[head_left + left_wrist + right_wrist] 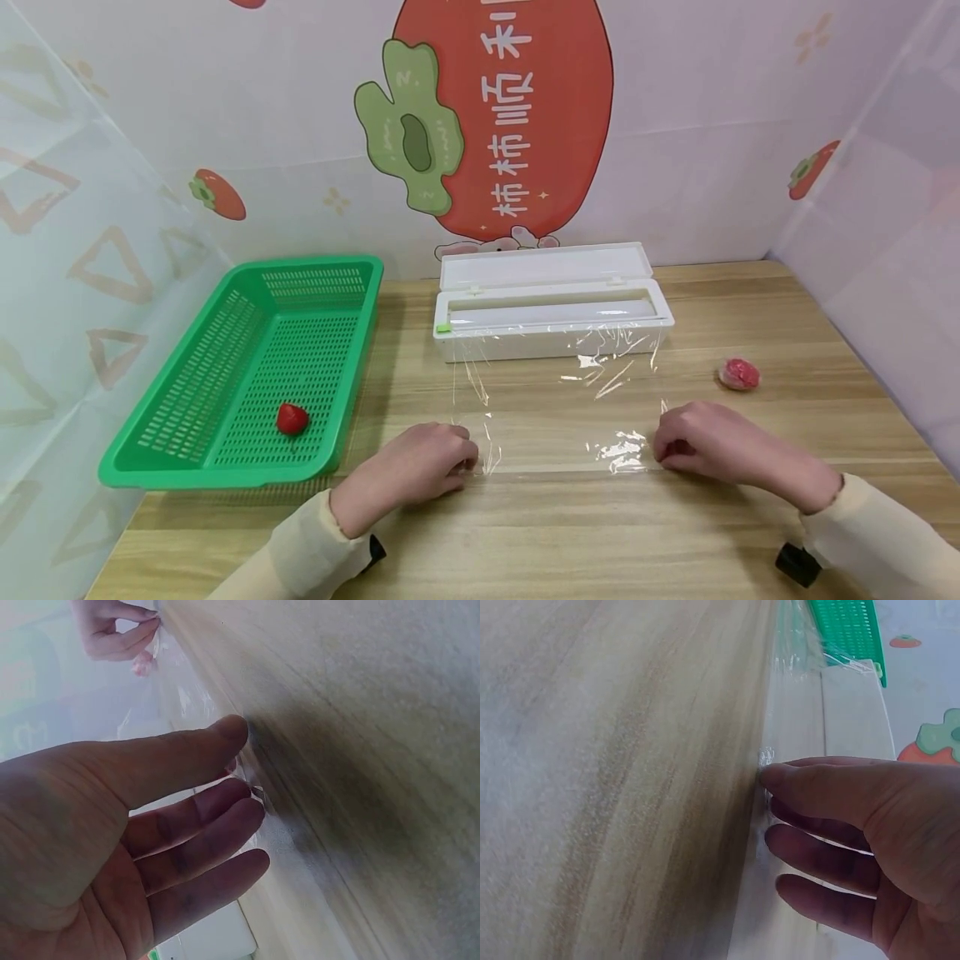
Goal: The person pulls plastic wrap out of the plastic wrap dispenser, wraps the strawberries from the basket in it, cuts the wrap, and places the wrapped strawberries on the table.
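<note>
The step in hand looks like drawing out film (558, 408), which stretches from the open box (543, 292) low over the table (555, 542). The right hand (716, 442) pinches one near corner; the left hand (420, 462) seems to pinch the other, its fingertips partly hidden. The next move likely calls for even tension, both corners level.

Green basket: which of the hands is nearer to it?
Left hand: just right of the green basket in the head view, at the near left corner of the clear film. Right hand: farther off, at the film's near right corner.
</note>
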Tool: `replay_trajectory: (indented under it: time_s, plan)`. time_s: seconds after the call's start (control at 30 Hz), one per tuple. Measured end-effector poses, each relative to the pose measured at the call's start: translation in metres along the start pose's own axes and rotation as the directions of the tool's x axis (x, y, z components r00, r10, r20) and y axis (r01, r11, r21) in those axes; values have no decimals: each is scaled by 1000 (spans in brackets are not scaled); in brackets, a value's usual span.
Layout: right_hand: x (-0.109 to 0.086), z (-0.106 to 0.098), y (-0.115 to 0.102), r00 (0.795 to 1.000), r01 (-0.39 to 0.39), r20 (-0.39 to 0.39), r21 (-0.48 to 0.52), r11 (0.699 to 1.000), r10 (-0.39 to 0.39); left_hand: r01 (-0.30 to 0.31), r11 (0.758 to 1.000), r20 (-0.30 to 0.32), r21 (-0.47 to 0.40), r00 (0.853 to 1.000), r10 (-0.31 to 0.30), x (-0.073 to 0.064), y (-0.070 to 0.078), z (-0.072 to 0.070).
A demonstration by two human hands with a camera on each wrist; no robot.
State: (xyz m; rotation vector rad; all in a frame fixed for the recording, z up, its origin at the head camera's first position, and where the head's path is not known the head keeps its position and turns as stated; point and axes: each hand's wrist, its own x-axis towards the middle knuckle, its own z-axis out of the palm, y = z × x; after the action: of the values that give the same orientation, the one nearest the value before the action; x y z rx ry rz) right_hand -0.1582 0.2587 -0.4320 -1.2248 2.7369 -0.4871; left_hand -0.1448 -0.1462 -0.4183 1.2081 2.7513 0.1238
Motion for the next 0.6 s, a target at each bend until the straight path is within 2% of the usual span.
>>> replay_trajectory:
  time_s: [0.17, 0.27, 0.37, 0.5, 0.6]
  plan:
    - [1, 1, -2, 1000, -6, -9, -14, 1000, 6, -12, 999, -29, 36, 999, 13, 1, 4, -1]
    - [1, 1, -3, 1000, -8, -12, -14, 1000, 8, -62, 995, -79, 82, 994, 69, 3, 12, -1]
    - [1, 1, -3, 1000, -7, -18, -12, 1000, 7, -136, 981, -131, 139, 979, 154, 5, 24, 2]
    - [1, 2, -3, 1000, -7, -19, -15, 1000, 7, -234, 939, -148, 252, 949, 277, 8, 40, 7]
    - [1, 1, -2, 1000, -9, -5, -17, 1000, 9, -269, 894, -143, 358, 931, 337, 9, 50, 12]
